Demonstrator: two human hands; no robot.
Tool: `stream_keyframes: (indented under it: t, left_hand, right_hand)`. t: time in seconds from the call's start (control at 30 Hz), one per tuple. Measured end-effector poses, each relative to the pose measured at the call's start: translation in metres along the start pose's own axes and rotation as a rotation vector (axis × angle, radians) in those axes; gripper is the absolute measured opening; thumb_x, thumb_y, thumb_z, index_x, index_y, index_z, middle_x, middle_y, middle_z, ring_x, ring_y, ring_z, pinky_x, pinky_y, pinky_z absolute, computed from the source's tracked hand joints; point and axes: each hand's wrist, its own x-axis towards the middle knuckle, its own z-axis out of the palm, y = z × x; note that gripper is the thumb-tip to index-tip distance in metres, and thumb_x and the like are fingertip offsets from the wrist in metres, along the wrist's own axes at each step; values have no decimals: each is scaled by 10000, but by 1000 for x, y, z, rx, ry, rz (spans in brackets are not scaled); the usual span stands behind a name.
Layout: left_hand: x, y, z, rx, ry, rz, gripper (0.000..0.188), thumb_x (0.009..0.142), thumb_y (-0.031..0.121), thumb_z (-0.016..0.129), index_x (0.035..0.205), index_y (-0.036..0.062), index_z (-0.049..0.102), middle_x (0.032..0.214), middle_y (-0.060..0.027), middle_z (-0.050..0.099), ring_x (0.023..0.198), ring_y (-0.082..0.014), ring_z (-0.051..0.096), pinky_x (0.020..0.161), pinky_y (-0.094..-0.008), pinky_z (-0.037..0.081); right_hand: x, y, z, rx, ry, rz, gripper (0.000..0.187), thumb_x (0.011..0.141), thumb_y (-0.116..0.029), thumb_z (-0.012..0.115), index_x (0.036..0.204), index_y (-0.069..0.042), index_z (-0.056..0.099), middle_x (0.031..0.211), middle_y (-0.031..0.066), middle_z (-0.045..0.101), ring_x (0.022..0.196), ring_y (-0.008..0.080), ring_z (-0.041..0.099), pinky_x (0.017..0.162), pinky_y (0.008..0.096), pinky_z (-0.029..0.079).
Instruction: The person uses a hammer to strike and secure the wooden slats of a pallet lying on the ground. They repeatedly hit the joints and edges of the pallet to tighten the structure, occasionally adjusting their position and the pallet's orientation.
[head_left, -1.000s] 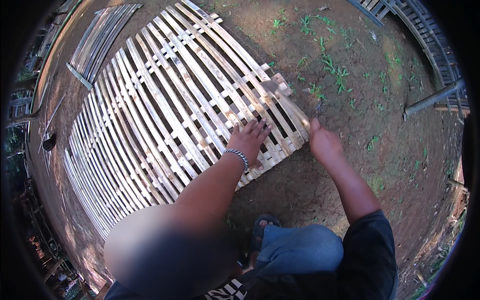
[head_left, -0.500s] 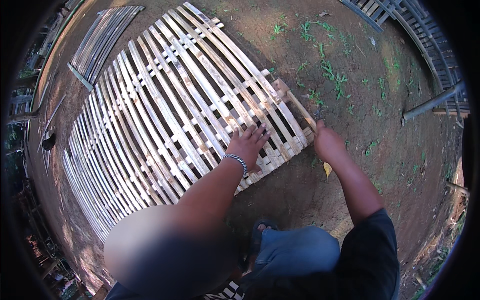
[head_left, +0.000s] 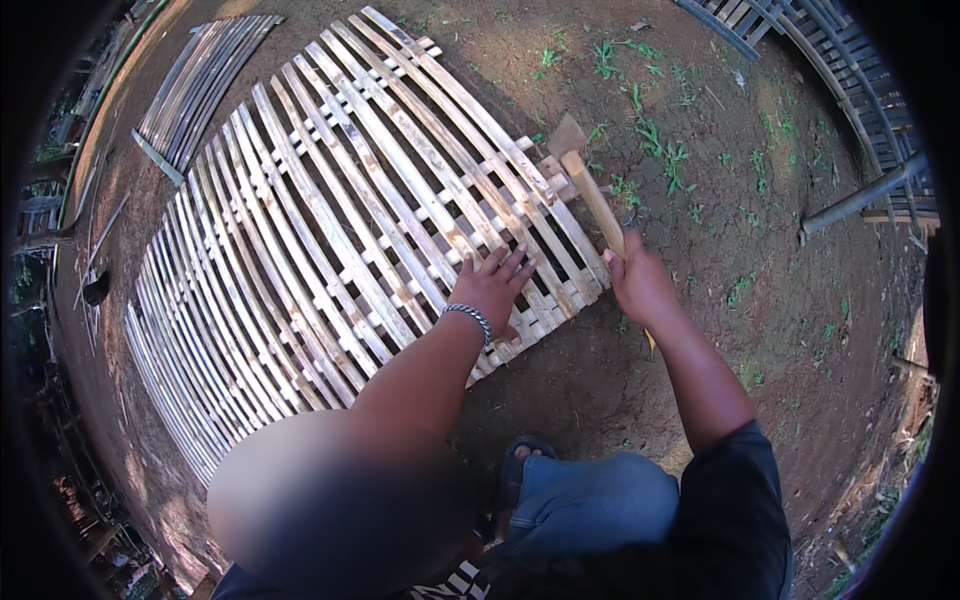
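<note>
1. The left hand (head_left: 492, 285) lies flat, fingers spread and grasping nothing, pressed on the near right edge of a woven bamboo mat (head_left: 330, 230), apparently to pin the strips down.
2. The right hand (head_left: 638, 285) is clenched around the wooden handle of a hatchet (head_left: 590, 185), whose head rests at the mat's right edge, seemingly placed to knock the weave tight.
3. The mat lies on bare dirt ground (head_left: 800, 330), stretching far and left.
4. Loose bamboo strips (head_left: 195, 85) lie far left.

A single head-worn fisheye view looks steeply down, close over the woven bamboo panel (head_left: 340, 240) on bare ground (head_left: 760, 300).
</note>
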Motion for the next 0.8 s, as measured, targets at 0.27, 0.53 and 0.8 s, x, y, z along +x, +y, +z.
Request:
stream_keyframes:
  t: [0.27,0.53,0.8]
  left_hand:
    - [3,2,-2,0,17,20,1286,683,638,851,1665,217,134,1737,-35,130,1577,-275,189,1233,-549,285]
    - [0,0,1,1,23,10,1289,675,629,858,1664,219,141,1740,-33,123,1578,-276,192,1228,-548,289]
    - [-3,-1,1,-22,-26,3,1282,672,607,871,1662,219,153,1742,-32,115,1580,-275,190,1236,-552,278]
  right_hand:
    - [1,32,19,-226,-92,-24,357,1036,-258,542,1304,-37,464,1024,289,697,948,486,684,821,591,523]
    - [-46,2,43,159,227,-237,362,1026,-248,557,1292,-27,450,958,286,700,910,490,679,788,596,519]
    - [-29,8,30,-7,-50,-88,332,1018,-214,566,1243,1,451,1000,302,690,889,506,669,791,595,511]
